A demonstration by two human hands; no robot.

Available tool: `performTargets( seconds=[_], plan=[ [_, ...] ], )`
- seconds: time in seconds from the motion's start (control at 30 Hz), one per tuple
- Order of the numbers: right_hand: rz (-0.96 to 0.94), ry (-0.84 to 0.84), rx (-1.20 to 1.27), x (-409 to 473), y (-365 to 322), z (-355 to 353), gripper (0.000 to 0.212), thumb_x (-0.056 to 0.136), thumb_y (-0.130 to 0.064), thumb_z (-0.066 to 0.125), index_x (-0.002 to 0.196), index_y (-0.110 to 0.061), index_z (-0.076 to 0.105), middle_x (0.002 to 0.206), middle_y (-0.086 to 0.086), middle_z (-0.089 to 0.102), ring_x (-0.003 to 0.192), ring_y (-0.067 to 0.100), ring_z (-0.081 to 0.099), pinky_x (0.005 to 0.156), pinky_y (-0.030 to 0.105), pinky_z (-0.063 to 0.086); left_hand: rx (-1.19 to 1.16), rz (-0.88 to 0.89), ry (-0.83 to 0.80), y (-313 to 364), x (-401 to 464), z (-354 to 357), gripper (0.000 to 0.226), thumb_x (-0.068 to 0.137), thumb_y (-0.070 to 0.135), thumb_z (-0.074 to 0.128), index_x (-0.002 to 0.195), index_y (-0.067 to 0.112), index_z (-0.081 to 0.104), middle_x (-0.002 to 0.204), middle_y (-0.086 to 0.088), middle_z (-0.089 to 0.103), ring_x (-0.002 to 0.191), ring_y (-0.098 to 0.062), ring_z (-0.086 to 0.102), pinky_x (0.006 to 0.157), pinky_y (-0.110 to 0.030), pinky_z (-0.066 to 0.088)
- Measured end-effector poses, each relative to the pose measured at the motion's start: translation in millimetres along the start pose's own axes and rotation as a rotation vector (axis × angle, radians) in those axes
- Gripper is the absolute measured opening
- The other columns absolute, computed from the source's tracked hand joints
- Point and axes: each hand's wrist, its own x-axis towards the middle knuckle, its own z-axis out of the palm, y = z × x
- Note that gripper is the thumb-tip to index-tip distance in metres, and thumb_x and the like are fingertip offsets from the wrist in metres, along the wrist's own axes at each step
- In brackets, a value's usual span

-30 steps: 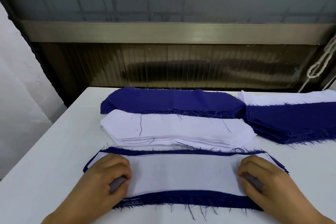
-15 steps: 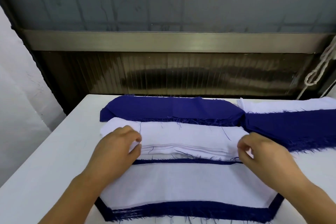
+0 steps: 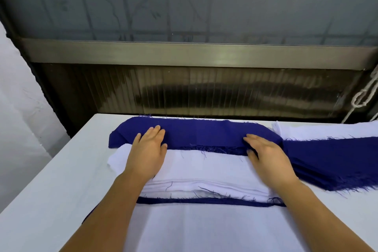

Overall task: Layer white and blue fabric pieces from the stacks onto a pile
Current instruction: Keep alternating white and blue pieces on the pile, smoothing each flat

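Head view, blue stack: the blue fabric stack lies at the far side of the white bench, its frayed near edge just above the white fabric stack.
Head view, pile: the layered pile sits nearest the person, a white piece on top and a dark blue edge showing along its far side, touching the front of the white stack.
Head view, left hand: the left hand reaches over the white stack, fingers straight and flat on the left part of the blue stack; this grip is spread and closes on nothing.
Head view, right hand: the right hand lies at the blue stack's right end, fingers stretched out with the tips at the frayed edge; whether they have caught a layer cannot be told, and no pinch shows.
Head view, other stacks: a second blue stack and white pieces lie to the right, near the first.
Step in hand: judged from this, a blue piece is being sought for the pile, whose top layer is white.
Next move: it calls for parting one top layer at both ends, lifting it level, and bringing it back over the white stack onto the pile.
Change from earlier: half a second ago both hands were on the white stack with fingers curled; now they are farther out, flat on the blue one, and the camera looks further forward.
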Motion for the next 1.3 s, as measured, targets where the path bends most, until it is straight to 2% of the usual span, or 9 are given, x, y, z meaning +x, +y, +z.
performTargets(
  seconds=[0.17,0.33,0.47,0.53,0.6,0.7,0.8,0.97,1.3],
  plan=[
    [-0.018,0.059,-0.059,-0.9,-0.9,0.5,0.034,0.098,-0.016,0.052,0.13,-0.017,0.062,0.136,-0.004,0.058,0.127,0.016,0.053,0.109,0.034,0.039,0.062,0.026,0.063,-3.9,-7.0,-2.3,0.048,0.101,0.032,0.042,0.148,0.027,0.036,0.156,0.01,0.03,0.143,-0.006,0.025,0.121,-0.034,0.008],
    [-0.011,0.195,-0.076,-2.9,-4.4,-2.7,0.018,0.089,-0.01,0.067,0.105,-0.013,0.075,0.106,-0.001,0.074,0.094,0.024,0.069,0.082,0.033,0.052,0.075,0.055,0.156,-0.1,-7.7,-7.5,0.039,0.101,0.03,0.045,0.139,0.028,0.05,0.148,0.01,0.045,0.134,-0.005,0.041,0.118,-0.03,0.013],
    [-0.009,0.227,-0.037,-2.4,-3.3,-2.2,0.017,0.081,-0.003,0.072,0.096,-0.01,0.076,0.096,0.001,0.074,0.085,0.026,0.069,0.075,0.035,0.055,0.044,0.073,0.229,2.0,-10.5,-9.3,0.027,0.099,0.023,0.052,0.121,0.021,0.068,0.128,0.005,0.064,0.117,-0.011,0.059,0.114,-0.032,0.029],
    [0.018,0.219,-0.006,-2.4,-3.7,-1.8,0.017,0.079,-0.002,0.073,0.094,-0.01,0.075,0.094,0.0,0.073,0.084,0.025,0.066,0.076,0.036,0.054,0.019,0.085,0.265,3.3,-12.7,-11.0,0.017,0.09,0.013,0.066,0.103,0.014,0.077,0.103,-0.002,0.074,0.091,-0.021,0.07,0.1,-0.037,0.045],
    [0.054,0.205,0.028,-2.1,-3.3,-1.8,0.015,0.08,-0.004,0.072,0.091,-0.013,0.073,0.091,-0.002,0.07,0.083,0.022,0.062,0.076,0.035,0.052,0.005,0.091,0.3,4.9,-14.5,-13.0,0.01,0.081,0.008,0.075,0.088,0.012,0.079,0.082,-0.003,0.075,0.069,-0.023,0.068,0.079,-0.036,0.055],
    [0.076,0.187,0.06,-2.9,-0.8,-2.0,0.013,0.081,-0.008,0.072,0.09,-0.016,0.069,0.089,-0.005,0.065,0.083,0.02,0.058,0.074,0.033,0.049,-0.03,0.047,0.3,7.9,-14.9,-16.0,0.011,0.073,0.005,0.079,0.076,0.014,0.073,0.067,0.002,0.066,0.056,-0.017,0.057,0.06,-0.031,0.052],
    [0.03,0.187,0.065,-7.2,0.7,-2.6,0.014,0.085,-0.01,0.068,0.097,-0.017,0.071,0.097,-0.007,0.066,0.088,0.018,0.059,0.081,0.031,0.048,-0.076,0.016,0.301,6.0,-14.1,-13.4,0.016,0.074,0.006,0.077,0.073,0.017,0.065,0.066,0.005,0.059,0.059,-0.014,0.051,0.059,-0.031,0.049],
    [-0.105,0.26,0.04,-12.8,0.9,-8.4,0.015,0.086,-0.005,0.067,0.096,-0.014,0.073,0.095,-0.004,0.071,0.085,0.018,0.064,0.082,0.033,0.051,-0.112,0.102,0.299,1.4,-16.6,-11.4,0.014,0.085,0.017,0.07,0.099,0.019,0.073,0.086,0.002,0.067,0.076,-0.016,0.056,0.072,-0.033,0.052],
    [-0.099,0.173,0.082,-36.1,-5.5,-33.0,0.026,0.072,0.003,0.077,0.087,-0.017,0.069,0.09,-0.011,0.065,0.082,0.012,0.061,0.074,0.024,0.048,-0.138,0.14,0.371,-7.6,-31.6,-26.8,0.031,0.063,-0.009,0.078,0.081,0.015,0.071,0.084,0.004,0.068,0.081,-0.019,0.061,0.078,-0.03,0.047]
  ],
)
